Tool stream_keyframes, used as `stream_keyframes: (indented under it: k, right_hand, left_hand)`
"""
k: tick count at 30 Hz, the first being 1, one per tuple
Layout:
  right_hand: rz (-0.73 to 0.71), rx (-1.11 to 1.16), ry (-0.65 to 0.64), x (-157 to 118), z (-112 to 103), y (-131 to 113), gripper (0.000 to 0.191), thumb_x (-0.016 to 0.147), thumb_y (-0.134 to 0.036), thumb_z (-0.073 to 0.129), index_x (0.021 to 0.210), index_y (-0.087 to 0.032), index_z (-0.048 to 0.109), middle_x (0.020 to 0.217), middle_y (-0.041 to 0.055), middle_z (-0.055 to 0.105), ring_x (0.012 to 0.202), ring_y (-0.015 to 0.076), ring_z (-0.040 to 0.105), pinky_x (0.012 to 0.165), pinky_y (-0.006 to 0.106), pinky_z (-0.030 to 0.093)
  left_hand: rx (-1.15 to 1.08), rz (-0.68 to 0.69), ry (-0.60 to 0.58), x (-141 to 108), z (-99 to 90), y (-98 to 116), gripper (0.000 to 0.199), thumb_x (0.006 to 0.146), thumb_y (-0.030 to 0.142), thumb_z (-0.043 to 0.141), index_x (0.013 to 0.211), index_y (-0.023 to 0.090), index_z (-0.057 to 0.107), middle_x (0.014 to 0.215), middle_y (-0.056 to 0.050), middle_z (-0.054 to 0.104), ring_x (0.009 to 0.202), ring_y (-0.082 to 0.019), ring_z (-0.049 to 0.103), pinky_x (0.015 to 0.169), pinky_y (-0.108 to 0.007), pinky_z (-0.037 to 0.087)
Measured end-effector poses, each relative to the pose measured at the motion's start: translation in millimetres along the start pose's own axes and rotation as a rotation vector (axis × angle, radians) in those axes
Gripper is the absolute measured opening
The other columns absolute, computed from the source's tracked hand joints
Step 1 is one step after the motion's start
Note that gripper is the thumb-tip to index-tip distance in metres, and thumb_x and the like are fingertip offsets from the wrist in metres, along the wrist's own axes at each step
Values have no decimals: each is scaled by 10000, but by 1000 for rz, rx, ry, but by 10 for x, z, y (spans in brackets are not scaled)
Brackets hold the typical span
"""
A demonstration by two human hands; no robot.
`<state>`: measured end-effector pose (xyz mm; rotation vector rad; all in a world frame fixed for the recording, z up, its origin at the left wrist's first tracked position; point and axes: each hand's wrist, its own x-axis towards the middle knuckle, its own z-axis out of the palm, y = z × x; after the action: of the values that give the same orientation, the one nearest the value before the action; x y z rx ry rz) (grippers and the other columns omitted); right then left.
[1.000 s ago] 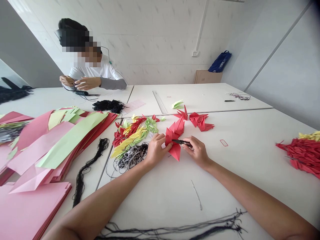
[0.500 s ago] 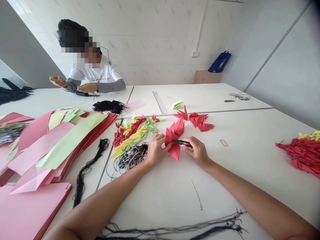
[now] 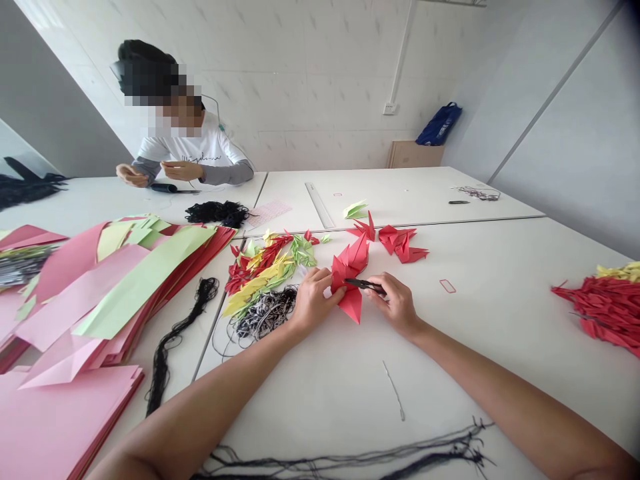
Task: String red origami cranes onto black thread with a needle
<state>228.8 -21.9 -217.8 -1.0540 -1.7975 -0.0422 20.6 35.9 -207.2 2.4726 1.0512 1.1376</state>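
A folded red paper crane [image 3: 351, 259] is pinched in my left hand [image 3: 316, 293], fingers closed on its left side. My right hand [image 3: 396, 301] grips a pair of small black thread snips [image 3: 364, 283], whose tip touches the middle of the crane. One red point of the paper hangs below the blades. Just beyond lie several more red folded cranes [image 3: 400, 241] and a light green one [image 3: 355, 210]. To the left of my left hand sits a tangle of black and grey thread [image 3: 265, 315], beside a heap of small red, yellow and green folded papers [image 3: 273, 263].
Stacks of pink, green and red paper [image 3: 125, 287] cover the left side. A wire needle [image 3: 394, 390] and black threads [image 3: 345, 463] lie nearest me. Red folded pieces [image 3: 605, 313] are piled at right. Across the table a co-worker [image 3: 195, 150] sits near black thread [image 3: 217, 213].
The snips' blades look closer together than before, and the crane has shifted very slightly. Across the table, the co-worker's hands have moved to the right.
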Motion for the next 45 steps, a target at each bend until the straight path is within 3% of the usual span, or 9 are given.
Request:
stream_keyframes:
  k: [10, 17, 24, 31, 39, 45]
  right_hand:
    - [32, 19, 101, 28, -38, -55, 82, 988, -266, 538, 1015, -220, 600, 756, 4, 595, 601, 123, 539, 559, 253, 481]
    - [64, 30, 219, 164, -166, -164, 83, 976, -290, 550, 983, -220, 596, 776, 13, 613, 631, 132, 557, 562, 261, 484]
    - [71, 10, 355, 392, -374, -300, 183, 965, -376, 562, 936, -202, 612, 759, 26, 633, 602, 133, 546, 508, 263, 441]
    - [45, 42, 464, 558, -576, -410, 163, 954, -353, 597, 942, -194, 631, 736, 3, 601, 606, 122, 540, 521, 250, 418]
    - [19, 51, 583, 685, -816, -493, 187, 941, -378, 618, 940, -192, 644, 726, 0, 590, 598, 127, 547, 524, 264, 430]
    - [-14, 50, 671, 716, -969, -498, 236, 931, -437, 620, 942, -201, 622, 755, -1, 582, 572, 127, 556, 527, 289, 434]
  left_hand:
    - [17, 20, -22, -7, 6, -13, 204, 892, 228, 640, 694, 182, 629, 752, -30, 584, 761, -182, 474, 684, -304, 409]
    - [2, 77, 49, -11, 19, -36, 184, 891, 210, 651, 709, 185, 632, 760, -28, 595, 763, -181, 488, 688, -303, 427]
    - [-54, 137, 184, 5, -7, 10, 73, 898, 138, 618, 887, 201, 655, 939, -44, 650, 848, -176, 559, 763, -322, 474]
    - [-162, 175, 247, -6, -86, 101, 92, 931, 140, 576, 877, 195, 626, 1263, -108, 598, 1151, -234, 602, 941, -425, 515]
    - [-156, 211, 354, 49, -142, 186, 92, 908, 108, 615, 901, 199, 631, 1086, -75, 610, 999, -189, 623, 829, -352, 541]
    - [56, 417, 232, 44, -203, 264, 239, 903, 76, 602, 1083, 224, 655, 1037, -74, 600, 927, -190, 596, 793, -346, 512]
